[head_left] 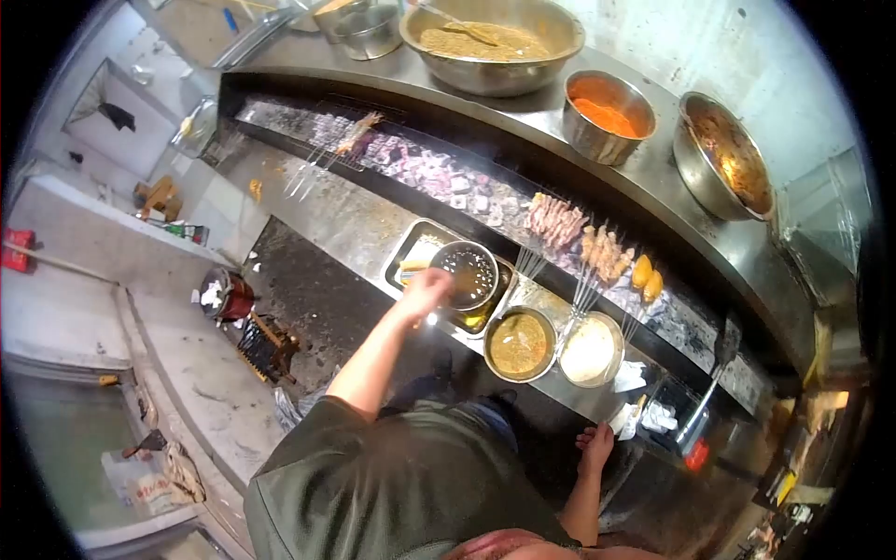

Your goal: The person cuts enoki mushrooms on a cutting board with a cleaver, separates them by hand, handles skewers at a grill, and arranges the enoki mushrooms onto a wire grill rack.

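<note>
My left hand (427, 294) is closed at the left rim of a round metal pot (464, 250) of dark liquid with pale flecks. What its fingers hold is hidden; a yellowish piece (409, 271) shows beside them. The pot sits in a rectangular metal tray (399, 250) with yellow oil in its near corner. My right hand (595, 450) is low at the counter's front edge, fingers loosely bent and apart, near crumpled white tissues (659, 417). Between the hands are a bowl of brownish-green sauce (519, 345) and a bowl of white contents (591, 349).
Behind runs a long charcoal grill (434, 177) with meat skewers (554, 222), paler skewers (607, 252) and two yellow pieces (646, 278). A large seasoning basin (490, 70), a pot of red powder (607, 121) and another basin (686, 149) line the back shelf. Tongs (714, 383) lie right.
</note>
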`<state>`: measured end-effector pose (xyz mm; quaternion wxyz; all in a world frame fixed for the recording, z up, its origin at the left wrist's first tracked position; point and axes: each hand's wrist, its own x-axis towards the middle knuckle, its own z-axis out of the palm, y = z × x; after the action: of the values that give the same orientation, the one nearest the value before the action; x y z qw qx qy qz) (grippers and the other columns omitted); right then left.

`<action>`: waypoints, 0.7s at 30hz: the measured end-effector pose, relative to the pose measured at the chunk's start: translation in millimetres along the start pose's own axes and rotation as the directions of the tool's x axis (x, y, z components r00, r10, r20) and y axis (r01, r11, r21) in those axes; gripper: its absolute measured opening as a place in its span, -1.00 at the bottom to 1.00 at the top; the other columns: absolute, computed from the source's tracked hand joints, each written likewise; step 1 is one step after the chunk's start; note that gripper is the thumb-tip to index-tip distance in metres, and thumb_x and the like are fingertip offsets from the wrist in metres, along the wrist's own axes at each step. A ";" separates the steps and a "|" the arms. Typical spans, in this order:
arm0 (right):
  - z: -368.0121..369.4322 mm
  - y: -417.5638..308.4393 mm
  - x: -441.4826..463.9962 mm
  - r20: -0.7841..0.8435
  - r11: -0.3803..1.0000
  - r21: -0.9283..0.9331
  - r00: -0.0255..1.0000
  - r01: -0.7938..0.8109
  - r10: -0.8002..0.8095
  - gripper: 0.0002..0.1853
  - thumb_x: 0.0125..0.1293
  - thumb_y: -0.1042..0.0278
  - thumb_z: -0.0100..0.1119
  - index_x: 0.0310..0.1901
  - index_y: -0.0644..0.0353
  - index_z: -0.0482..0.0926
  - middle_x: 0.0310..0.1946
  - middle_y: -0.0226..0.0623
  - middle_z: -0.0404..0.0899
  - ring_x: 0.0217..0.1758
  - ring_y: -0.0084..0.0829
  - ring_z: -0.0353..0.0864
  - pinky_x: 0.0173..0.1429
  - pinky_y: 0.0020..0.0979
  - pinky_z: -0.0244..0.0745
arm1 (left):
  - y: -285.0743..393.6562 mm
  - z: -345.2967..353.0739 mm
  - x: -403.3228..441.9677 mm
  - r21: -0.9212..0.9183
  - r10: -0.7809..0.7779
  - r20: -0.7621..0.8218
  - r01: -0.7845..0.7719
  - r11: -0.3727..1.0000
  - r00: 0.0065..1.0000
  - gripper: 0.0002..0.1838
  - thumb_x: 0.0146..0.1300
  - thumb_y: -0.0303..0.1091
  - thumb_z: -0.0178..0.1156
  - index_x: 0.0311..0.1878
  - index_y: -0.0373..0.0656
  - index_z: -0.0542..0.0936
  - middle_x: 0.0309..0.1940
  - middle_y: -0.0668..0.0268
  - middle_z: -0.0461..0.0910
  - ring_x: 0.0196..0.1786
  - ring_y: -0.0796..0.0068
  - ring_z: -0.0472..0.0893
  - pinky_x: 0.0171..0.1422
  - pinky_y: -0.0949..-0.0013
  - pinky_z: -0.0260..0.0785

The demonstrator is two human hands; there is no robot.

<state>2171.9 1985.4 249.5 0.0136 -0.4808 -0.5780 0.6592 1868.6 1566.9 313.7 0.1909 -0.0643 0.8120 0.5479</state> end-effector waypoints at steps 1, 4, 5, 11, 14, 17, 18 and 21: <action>4.5 -1.0 0.9 -0.013 1.000 0.013 1.000 -0.004 0.004 -0.64 0.46 0.02 -0.05 -0.04 0.20 0.39 -0.47 -0.32 0.50 -0.58 -0.47 0.52 -0.56 -0.45 0.40 | -12.6 -23.2 -2.0 0.186 0.059 -0.168 -0.028 0.982 0.984 -0.72 0.30 -0.20 0.10 -0.15 -0.23 0.59 -0.28 0.15 0.66 -0.15 0.23 0.65 -0.05 0.22 0.49; 18.3 -1.5 0.5 -0.060 1.000 0.021 0.998 -0.002 0.003 -0.63 0.46 0.01 -0.05 -0.08 0.21 0.40 -0.50 -0.33 0.47 -0.59 -0.46 0.49 -0.56 -0.47 0.36 | -1.1 -102.8 -3.6 0.627 0.366 -0.410 -0.034 0.779 0.836 -0.75 0.29 -0.25 0.06 -0.13 -0.21 0.58 -0.24 0.06 0.63 -0.12 0.03 0.61 -0.01 0.10 0.46; 23.0 0.0 -0.3 -0.056 0.999 0.038 0.998 0.008 -0.005 -0.64 0.46 0.01 -0.05 -0.09 0.20 0.40 -0.51 -0.34 0.46 -0.60 -0.47 0.48 -0.56 -0.47 0.36 | -8.0 -130.6 8.6 0.701 0.472 -0.459 -0.020 0.713 0.753 -0.76 0.28 -0.26 0.06 -0.14 -0.21 0.57 -0.24 0.04 0.61 -0.12 -0.01 0.59 -0.02 0.07 0.45; 61.6 39.8 -20.1 -0.045 0.985 0.061 0.986 0.161 -0.159 -0.66 0.47 -0.01 -0.06 -0.18 0.14 0.39 -0.55 -0.37 0.44 -0.63 -0.49 0.44 -0.61 -0.47 0.33 | -29.6 -267.6 109.8 0.903 0.594 -0.428 0.298 0.309 0.681 -0.78 0.21 -0.32 0.05 -0.11 -0.16 0.51 -0.21 0.21 0.53 -0.14 0.18 0.56 -0.09 0.13 0.43; 108.9 46.4 -58.3 -0.112 0.998 0.041 0.992 0.055 -0.050 -0.74 0.44 0.09 -0.04 -0.18 0.13 0.43 -0.48 -0.35 0.47 -0.53 -0.46 0.46 -0.47 -0.44 0.38 | -51.6 -298.0 151.1 0.919 0.597 -0.392 0.324 0.225 0.700 -0.80 0.21 -0.34 0.02 -0.12 -0.12 0.51 -0.21 0.25 0.53 -0.13 0.25 0.56 -0.11 0.19 0.42; 151.5 58.7 -94.4 -0.119 0.972 -0.226 0.988 0.067 -0.096 -0.80 0.35 0.30 0.04 -0.09 0.18 0.55 -0.29 -0.24 0.55 -0.25 -0.34 0.51 -0.12 -0.33 0.50 | -50.0 -306.7 157.1 0.933 0.543 -0.360 0.282 0.225 0.758 -0.81 0.20 -0.34 0.04 -0.13 -0.09 0.51 -0.22 0.28 0.52 -0.12 0.30 0.56 -0.11 0.22 0.41; 175.9 48.3 -113.7 -0.132 0.977 -0.209 0.989 0.034 -0.062 -0.78 0.34 0.30 0.07 -0.07 0.19 0.55 -0.25 -0.20 0.55 -0.20 -0.28 0.52 -0.07 -0.28 0.49 | -49.0 -309.4 157.8 0.933 0.547 -0.359 0.273 0.235 0.756 -0.81 0.20 -0.34 0.04 -0.13 -0.09 0.51 -0.22 0.29 0.52 -0.12 0.30 0.56 -0.11 0.22 0.41; 210.3 49.1 -140.4 -0.114 0.970 -0.230 0.988 0.077 -0.105 -0.75 0.33 0.26 0.08 -0.05 0.20 0.52 -0.21 -0.17 0.55 -0.18 -0.22 0.52 -0.06 -0.23 0.45 | -56.0 -318.5 171.7 0.924 0.534 -0.357 0.208 0.320 0.766 -0.83 0.19 -0.35 0.04 -0.16 -0.10 0.50 -0.26 0.25 0.54 -0.22 0.23 0.62 -0.13 0.11 0.45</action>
<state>2137.1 1731.1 270.8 0.0256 -0.4926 -0.6685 0.5566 1652.0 1271.8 303.9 -0.1440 -0.0271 0.9876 -0.0569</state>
